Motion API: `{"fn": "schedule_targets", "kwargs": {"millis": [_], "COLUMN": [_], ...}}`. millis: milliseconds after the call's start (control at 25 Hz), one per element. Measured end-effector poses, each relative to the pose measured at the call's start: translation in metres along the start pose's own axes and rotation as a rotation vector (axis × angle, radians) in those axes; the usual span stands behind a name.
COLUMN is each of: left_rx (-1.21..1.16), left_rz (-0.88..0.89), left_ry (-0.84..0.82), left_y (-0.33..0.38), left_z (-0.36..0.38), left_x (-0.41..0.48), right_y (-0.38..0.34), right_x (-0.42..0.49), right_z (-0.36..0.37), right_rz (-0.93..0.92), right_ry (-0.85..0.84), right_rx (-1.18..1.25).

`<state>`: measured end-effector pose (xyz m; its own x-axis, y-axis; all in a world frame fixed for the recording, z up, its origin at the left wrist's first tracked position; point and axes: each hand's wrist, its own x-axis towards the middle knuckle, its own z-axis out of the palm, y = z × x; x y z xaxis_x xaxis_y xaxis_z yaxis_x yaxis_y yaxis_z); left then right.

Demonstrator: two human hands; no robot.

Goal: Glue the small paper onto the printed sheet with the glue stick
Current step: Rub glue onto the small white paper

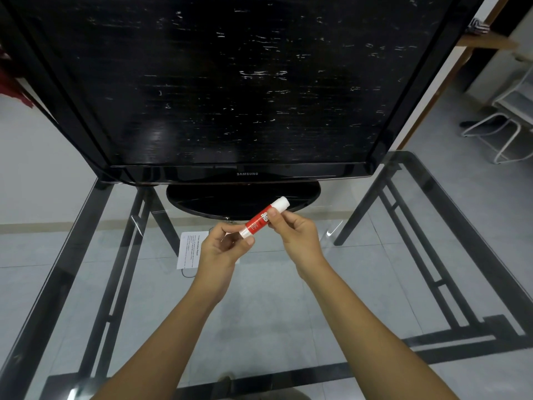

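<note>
A red and white glue stick (264, 216) is held in the air above the glass table, tilted with its white cap end pointing up and right. My left hand (223, 245) pinches its lower white end. My right hand (297, 229) grips its upper part near the cap. The printed sheet (189, 251) lies flat on the glass just below and left of my left hand, partly hidden by that hand and wrist. No small separate paper is visible.
A large black TV (219, 90) on an oval stand (202, 202) fills the far half of the glass table (360, 255). Dark metal table legs show through the glass. A white chair (507, 122) stands on the floor at the right.
</note>
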<state>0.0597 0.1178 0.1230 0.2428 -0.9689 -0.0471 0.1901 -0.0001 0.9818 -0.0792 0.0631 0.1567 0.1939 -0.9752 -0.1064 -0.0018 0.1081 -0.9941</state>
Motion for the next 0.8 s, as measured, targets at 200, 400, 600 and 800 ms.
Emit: {"fn": "schedule_targets", "kwargs": {"millis": [200, 400, 600, 800], "left_rx": [-0.079, 0.003, 0.02, 0.055], "left_rz": [-0.104, -0.024, 0.021, -0.004], "left_ry": [-0.014, 0.005, 0.014, 0.034], "left_y": [-0.0006, 0.0015, 0.0013, 0.0007], "left_z": [-0.001, -0.0014, -0.0009, -0.0029], "left_x": [0.0017, 0.0023, 0.0015, 0.0044], "right_y": [-0.0009, -0.0007, -0.0015, -0.002], "right_x": [0.0021, 0.0032, 0.0045, 0.0047], "right_z": [-0.0014, 0.0, 0.0006, 0.003], "right_rz": [-0.007, 0.005, 0.006, 0.006], "right_ry": [0.001, 0.01, 0.013, 0.009], "right_rx": [0.0, 0.005, -0.01, -0.031]}}
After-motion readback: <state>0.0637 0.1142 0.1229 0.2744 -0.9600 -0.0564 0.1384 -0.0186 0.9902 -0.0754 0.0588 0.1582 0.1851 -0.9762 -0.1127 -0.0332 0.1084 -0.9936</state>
